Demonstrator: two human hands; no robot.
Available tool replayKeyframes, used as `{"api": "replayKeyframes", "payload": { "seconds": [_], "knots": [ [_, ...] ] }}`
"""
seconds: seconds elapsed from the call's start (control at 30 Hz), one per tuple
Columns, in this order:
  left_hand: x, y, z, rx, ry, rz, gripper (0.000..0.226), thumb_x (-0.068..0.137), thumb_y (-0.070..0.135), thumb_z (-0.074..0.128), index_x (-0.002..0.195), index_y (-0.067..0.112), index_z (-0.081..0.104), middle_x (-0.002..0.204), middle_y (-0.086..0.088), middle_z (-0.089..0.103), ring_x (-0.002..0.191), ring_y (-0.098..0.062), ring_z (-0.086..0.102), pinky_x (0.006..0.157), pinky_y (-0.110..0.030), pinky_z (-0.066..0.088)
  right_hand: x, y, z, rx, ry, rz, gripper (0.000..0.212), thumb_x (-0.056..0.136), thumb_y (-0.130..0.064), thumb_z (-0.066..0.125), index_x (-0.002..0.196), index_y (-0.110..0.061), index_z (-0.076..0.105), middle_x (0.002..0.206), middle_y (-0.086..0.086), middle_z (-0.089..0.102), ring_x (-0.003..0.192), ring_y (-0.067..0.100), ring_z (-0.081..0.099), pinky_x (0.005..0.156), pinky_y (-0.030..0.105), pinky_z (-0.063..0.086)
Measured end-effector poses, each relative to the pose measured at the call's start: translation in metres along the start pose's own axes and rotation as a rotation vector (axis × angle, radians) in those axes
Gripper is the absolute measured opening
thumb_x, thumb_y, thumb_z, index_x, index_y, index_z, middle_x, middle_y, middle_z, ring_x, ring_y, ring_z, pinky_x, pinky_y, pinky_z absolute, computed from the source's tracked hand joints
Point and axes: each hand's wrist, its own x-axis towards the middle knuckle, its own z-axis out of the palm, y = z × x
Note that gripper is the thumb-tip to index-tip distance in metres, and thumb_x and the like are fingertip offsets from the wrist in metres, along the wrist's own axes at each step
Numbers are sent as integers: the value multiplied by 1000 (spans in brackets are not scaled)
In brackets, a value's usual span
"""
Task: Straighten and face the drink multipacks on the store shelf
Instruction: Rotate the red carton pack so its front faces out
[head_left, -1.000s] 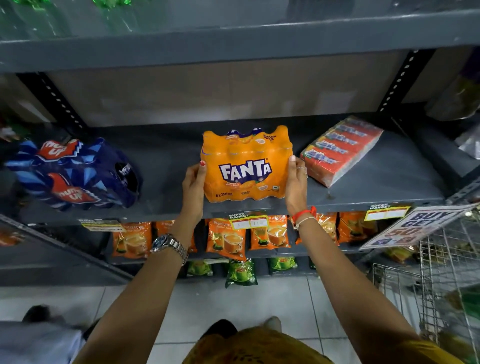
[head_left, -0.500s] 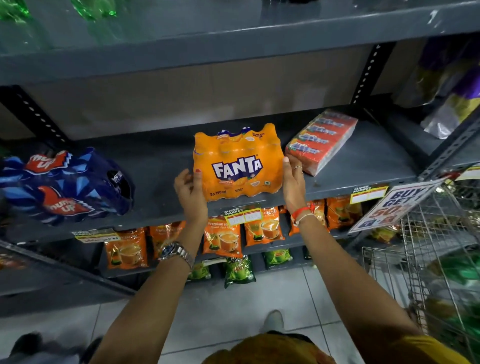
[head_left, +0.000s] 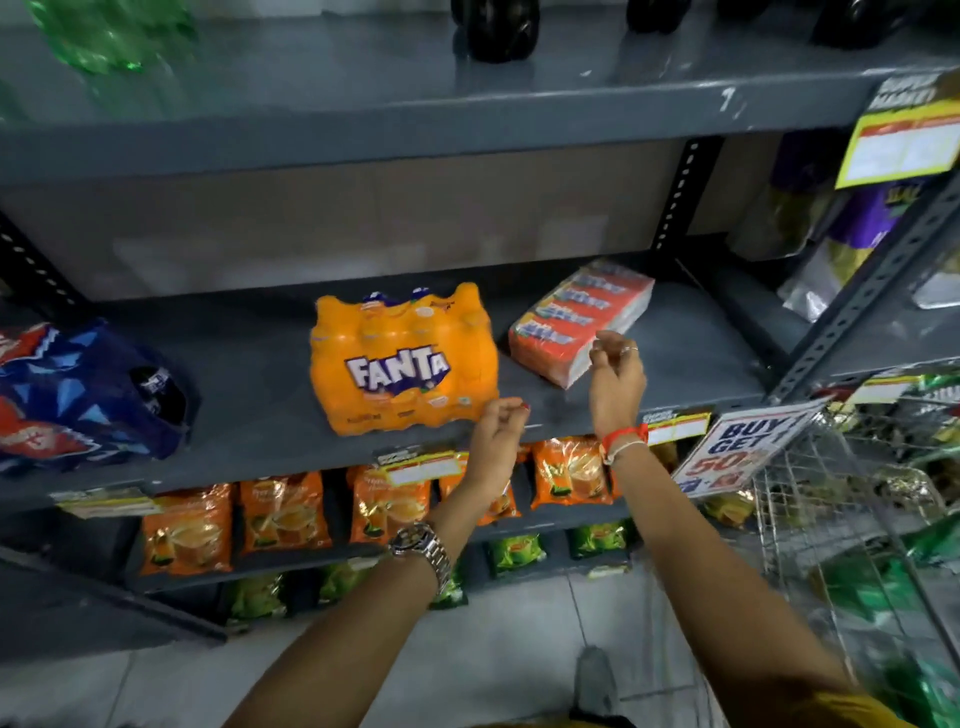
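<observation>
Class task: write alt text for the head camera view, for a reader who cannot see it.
Two empty hands, left hand and right hand, hover in front of a grey store shelf, touching nothing. An orange Fanta multipack stands label-forward between a blue multipack and a red-and-white pack lying at an angle.

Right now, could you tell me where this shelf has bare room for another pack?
Widest bare patch: between the blue Thums Up multipack and orange Fanta multipack. Another right of the red-and-white carton pack. Between Fanta and cartons is tight.
</observation>
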Motion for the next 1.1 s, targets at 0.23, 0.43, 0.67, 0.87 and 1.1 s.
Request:
{"api": "replayKeyframes", "payload": {
  "seconds": [0.23,0.43,0.67,0.87,1.1],
  "knots": [
    [59,34,72,-113,184,-256,30,83,31,60,91,2,61,85,-11,54,78,-25,52,83,-42,49,105,-4,-41,-211,-84,7,28,90,-4,51,116,3,59,117,21,63,104,27,57,85,23,38],
    [106,34,81,-128,330,-338,55,82,35,63,124,1,51,123,-19,60,109,-34,60,77,-38,52,181,2,-42,-477,-338,-4,29,90,-20,58,114,-2,56,118,27,60,113,35,56,95,34,36],
    [122,39,79,-158,299,-399,54,80,30,66,125,5,49,126,-16,58,112,-34,57,82,-41,48,231,8,-20,-454,-584,267,71,87,-38,61,142,0,35,144,18,46,131,33,45,99,29,38],
    [134,53,76,-209,336,-375,28,77,9,68,103,7,60,123,-18,61,86,-24,61,74,-35,48,241,19,-36,-403,-527,242,59,76,-34,72,126,-4,59,127,14,63,118,29,59,102,32,45],
    [138,52,79,-97,306,-56,42,69,-9,67,106,9,61,112,-16,64,87,-25,64,72,-28,55,254,69,-74,-163,-504,184,77,57,-30,80,126,-8,54,125,11,65,115,23,61,104,44,46]
  ]
}}
